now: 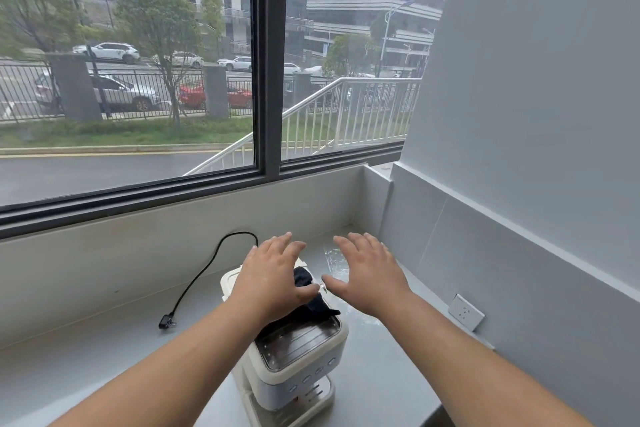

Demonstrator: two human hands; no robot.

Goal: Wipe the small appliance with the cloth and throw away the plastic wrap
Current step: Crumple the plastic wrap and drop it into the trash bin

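Note:
A small white appliance [294, 371] with a dark shiny top and a row of front buttons stands on the grey counter [104, 350]. A dark cloth [318, 308] lies bunched on its top. My left hand [273, 277] hovers over the appliance's back half, fingers spread, its thumb near the cloth. My right hand [367, 274] floats to the right, fingers apart, holding nothing. Clear plastic wrap [334, 260] lies crumpled on the counter beyond the hands, partly hidden by them.
The appliance's black power cord [204, 270] loops left along the counter and ends in an unplugged plug [167, 321]. A white wall socket [465, 312] sits on the right wall. A large window [138, 80] runs behind the counter.

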